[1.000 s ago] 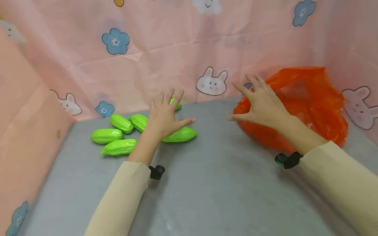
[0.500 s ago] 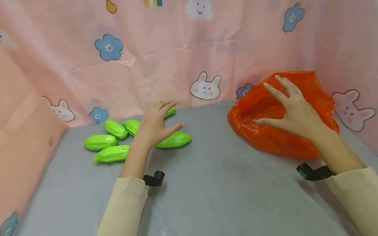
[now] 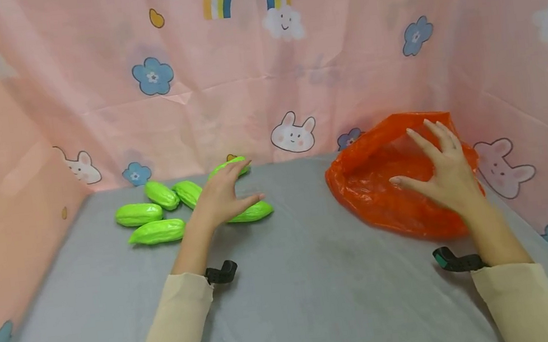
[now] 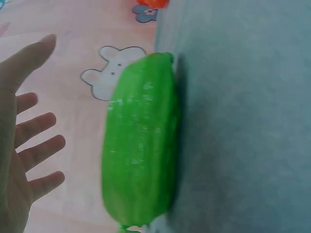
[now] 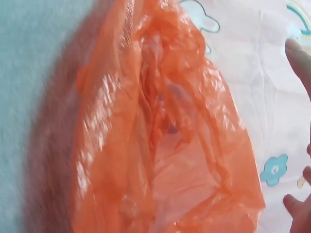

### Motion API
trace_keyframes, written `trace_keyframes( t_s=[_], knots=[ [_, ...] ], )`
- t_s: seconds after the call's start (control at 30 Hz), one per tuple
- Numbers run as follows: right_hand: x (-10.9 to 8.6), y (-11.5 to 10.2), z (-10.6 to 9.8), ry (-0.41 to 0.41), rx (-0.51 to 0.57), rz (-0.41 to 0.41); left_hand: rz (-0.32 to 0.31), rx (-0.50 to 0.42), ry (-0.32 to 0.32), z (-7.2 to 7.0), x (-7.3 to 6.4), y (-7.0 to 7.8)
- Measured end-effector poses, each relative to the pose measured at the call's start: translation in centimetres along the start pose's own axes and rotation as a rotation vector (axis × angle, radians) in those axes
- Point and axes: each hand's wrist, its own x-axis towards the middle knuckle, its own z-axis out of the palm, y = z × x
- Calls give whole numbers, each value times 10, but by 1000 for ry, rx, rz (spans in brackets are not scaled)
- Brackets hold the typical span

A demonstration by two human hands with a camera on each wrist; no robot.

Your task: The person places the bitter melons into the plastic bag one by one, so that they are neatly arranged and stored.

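My left hand (image 3: 218, 197), its fingers spread and holding nothing, hovers over a group of bright green ridged gourds. One gourd (image 3: 253, 213) shows partly from under its thumb, and another (image 3: 233, 166) lies behind its fingertips. In the left wrist view a large gourd (image 4: 138, 141) lies beside the hand, apart from the fingers. On the right, an orange plastic bag (image 3: 382, 187) lies with its mouth gaping. Over the bag's right part my right hand (image 3: 449, 173) stays empty, thumb and fingers apart. The right wrist view looks into the crumpled bag (image 5: 107, 160), with fingertips at the right edge.
More gourds lie at the back left, among them one (image 3: 139, 214) nearest the left wall and one (image 3: 158, 232) at the front. Pink printed cloth (image 3: 236, 102) walls in the back and sides of the grey table (image 3: 318, 295). Each wrist wears a black camera mount (image 3: 222, 273).
My right hand has moved right, from the bag's left edge to over its right part. The left hand has drawn back slightly, baring more of the rear gourd. The head view has shifted.
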Motion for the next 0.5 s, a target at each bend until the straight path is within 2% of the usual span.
trace_keyframes(
  t_s=[0.1, 0.27, 0.5],
  knots=[
    [0, 7, -3, 47, 28, -2, -6, 34, -43, 5, -4, -3],
    [-2, 21, -12, 103, 74, 24, 3, 18, -75, 6, -3, -6],
    [-8, 41, -22, 81, 107, 190, -64, -60, -140, 5, -5, -15]
  ],
)
